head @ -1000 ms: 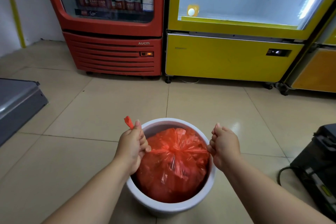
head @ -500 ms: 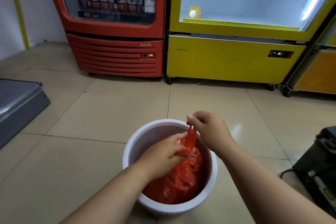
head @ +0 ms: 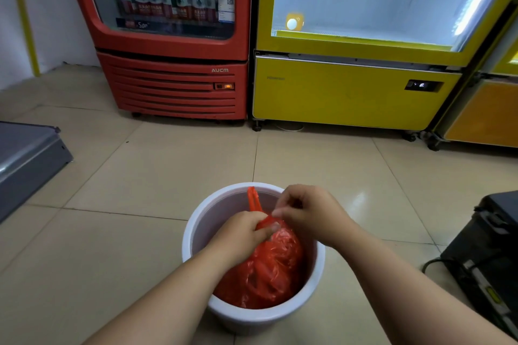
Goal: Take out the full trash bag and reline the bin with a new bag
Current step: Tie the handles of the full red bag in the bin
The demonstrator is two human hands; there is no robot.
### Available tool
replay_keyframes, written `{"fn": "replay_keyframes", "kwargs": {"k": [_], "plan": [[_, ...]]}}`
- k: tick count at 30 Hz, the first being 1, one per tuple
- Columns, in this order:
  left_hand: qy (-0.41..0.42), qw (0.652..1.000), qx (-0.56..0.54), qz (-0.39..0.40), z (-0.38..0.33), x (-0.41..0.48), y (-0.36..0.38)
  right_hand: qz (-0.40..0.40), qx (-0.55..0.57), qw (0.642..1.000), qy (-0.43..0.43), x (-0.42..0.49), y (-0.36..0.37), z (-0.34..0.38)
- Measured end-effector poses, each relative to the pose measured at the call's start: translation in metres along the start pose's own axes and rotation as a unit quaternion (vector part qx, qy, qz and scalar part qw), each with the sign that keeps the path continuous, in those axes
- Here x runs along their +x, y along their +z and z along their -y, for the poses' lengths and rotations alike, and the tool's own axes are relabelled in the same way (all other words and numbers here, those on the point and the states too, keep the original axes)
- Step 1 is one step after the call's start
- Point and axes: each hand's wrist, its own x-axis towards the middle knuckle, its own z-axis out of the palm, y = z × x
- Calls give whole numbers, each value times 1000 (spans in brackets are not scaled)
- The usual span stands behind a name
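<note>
A full red trash bag sits inside a round white bin on the tiled floor. My left hand is closed around the gathered neck of the bag, and one red handle loop sticks up behind it. My right hand pinches the bag's other handle right beside the left hand, over the middle of the bin. The knot area between the fingers is mostly hidden.
A red drinks cooler and a yellow glass-door cooler stand against the back wall. A grey metal box lies at the left. A black case with a cable sits close to the bin on the right.
A second ago my hands held the two handles wide apart at the bin's rim. They have come together over the bag's middle, and the handles are now bunched between them.
</note>
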Motion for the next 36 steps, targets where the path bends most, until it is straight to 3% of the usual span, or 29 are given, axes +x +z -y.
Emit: {"fn": "replay_keyframes", "kwargs": {"k": [3,5,6,8,9,10,12,13,14,16,21,25,31,36], "plan": [[-6,997,-83,-5,3,-5,0,-106,101,987,70,4,-9,-7],[-14,994,-104,-20,9,-5,1,-152,226,955,115,4,-2,-12],[-20,994,-102,-28,12,-5,1,-164,312,925,141,4,5,-12],[-31,994,-92,-51,16,-5,1,-156,510,827,179,3,22,-8],[-34,994,-89,-61,16,-5,0,-138,556,798,187,3,31,-8],[-35,993,-84,-69,17,-6,-1,-102,537,816,190,2,39,-11],[-31,994,-72,-82,17,-7,-2,-5,308,935,175,-1,54,-16],[-29,993,-70,-88,16,-7,-2,38,181,971,152,-3,61,-17],[-29,993,-72,-93,14,-8,-3,69,96,984,131,-4,67,-19],[-30,991,-80,-106,10,-9,-2,85,32,990,112,-3,74,-20],[-57,975,-99,-192,4,-10,-2,26,-12,995,91,-4,78,-21],[-83,969,-111,-204,5,-8,2,7,-87,995,44,-6,77,-20],[-27,991,52,-120,16,-5,6,10,-132,991,37,-4,65,-21],[63,981,178,-37,18,-11,-2,22,-138,989,55,1,59,-27]]}}
